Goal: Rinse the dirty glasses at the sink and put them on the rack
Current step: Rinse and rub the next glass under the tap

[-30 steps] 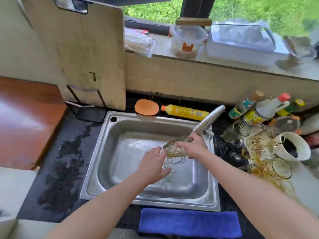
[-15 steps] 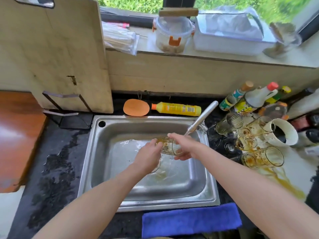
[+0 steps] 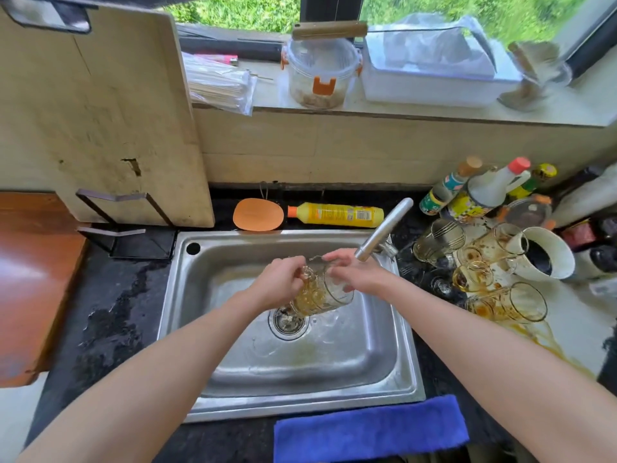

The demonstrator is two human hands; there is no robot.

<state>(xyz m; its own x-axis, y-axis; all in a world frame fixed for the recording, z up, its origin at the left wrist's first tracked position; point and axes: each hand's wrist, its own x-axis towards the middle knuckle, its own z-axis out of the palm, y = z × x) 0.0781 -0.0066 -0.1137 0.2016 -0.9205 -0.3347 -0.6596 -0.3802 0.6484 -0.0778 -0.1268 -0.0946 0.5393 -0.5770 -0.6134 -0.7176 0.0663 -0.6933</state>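
Over the steel sink [image 3: 384,362] I hold a patterned glass mug [image 3: 320,292] with brownish liquid inside, tilted just below the tap spout [image 3: 384,230]. My left hand [image 3: 278,284] grips its left side near the rim. My right hand [image 3: 359,275] holds its right side under the spout. Several dirty amber-stained glasses [image 3: 477,262] lie and stand on the white surface right of the sink, one on its side [image 3: 514,302] with brown liquid spilled beside it.
A cutting board [image 3: 100,111] leans in a black stand [image 3: 130,228] at the sink's left. An orange sponge [image 3: 258,214] and yellow bottle [image 3: 337,213] lie behind the sink. Sauce bottles [image 3: 484,188] and a white mug [image 3: 547,252] crowd the right. A blue cloth [image 3: 367,432] lies in front.
Both hands turned the mug from lying sideways to tilted with its base toward the drain. My left hand shifted up onto its rim side. The camera view moved slightly.
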